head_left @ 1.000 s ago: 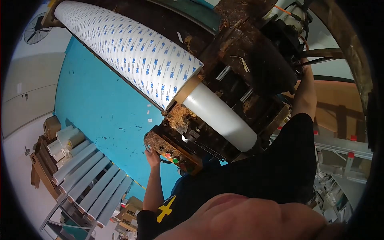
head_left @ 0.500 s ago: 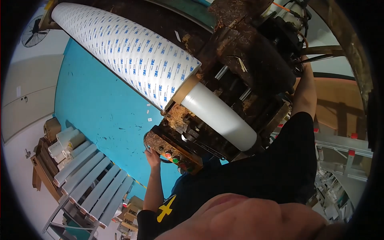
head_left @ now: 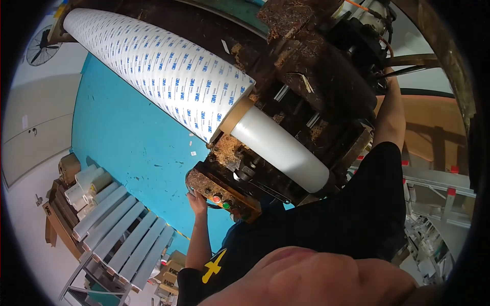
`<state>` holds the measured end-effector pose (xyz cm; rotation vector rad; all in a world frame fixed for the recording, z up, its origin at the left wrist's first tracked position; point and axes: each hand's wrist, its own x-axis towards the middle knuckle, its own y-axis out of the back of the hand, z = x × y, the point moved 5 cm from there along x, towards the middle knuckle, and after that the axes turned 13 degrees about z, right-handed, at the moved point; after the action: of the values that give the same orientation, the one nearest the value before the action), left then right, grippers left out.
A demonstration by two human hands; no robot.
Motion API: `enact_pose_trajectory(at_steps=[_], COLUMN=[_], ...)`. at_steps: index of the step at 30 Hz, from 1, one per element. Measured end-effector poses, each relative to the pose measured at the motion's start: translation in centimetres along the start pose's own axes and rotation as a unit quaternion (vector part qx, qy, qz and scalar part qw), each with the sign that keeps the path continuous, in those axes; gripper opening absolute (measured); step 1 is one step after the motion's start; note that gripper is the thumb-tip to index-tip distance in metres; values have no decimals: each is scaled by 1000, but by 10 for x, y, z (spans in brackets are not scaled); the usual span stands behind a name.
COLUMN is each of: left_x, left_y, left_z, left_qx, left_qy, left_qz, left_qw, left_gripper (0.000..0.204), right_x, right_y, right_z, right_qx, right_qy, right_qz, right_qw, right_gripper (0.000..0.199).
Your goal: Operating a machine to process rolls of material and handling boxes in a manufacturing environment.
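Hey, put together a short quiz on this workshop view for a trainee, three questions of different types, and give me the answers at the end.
1. Multiple choice: which of these is the left hand nearest to?
A) the fan
B) the control box with red and green buttons
C) the ladder

2. Fill in the blank: a ____ band shows between the blue-printed roll and the plain white cylinder.

3. True or false: the right forearm runs up to the dark machinery, and the fingers there are hidden from view.

Key: 1. B; 2. brown; 3. true.
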<state>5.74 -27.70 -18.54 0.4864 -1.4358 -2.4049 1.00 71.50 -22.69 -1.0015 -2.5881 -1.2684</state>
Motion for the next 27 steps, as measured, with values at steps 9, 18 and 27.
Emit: enact_pose_trajectory(at_steps=[9,18,27], left_x=[5,74,28], left_y=[0,92,85], left_z=[-9,194,425], left_qx=[11,-106,-130], left_qy=[29,-207,-510], left_qz=[-72,134,9], left_qw=[997,963,850], left_gripper=[49,50,29], right_x=[-11,-41,-38], right_y=[0,-2,-4], right_z=[2,-1,-12], right_qx=[1,16,24], right_qy=[-16,-39,-38], right_qz=[5,22,13], right_qw=[1000,999,999], right_gripper=[63,61,59])
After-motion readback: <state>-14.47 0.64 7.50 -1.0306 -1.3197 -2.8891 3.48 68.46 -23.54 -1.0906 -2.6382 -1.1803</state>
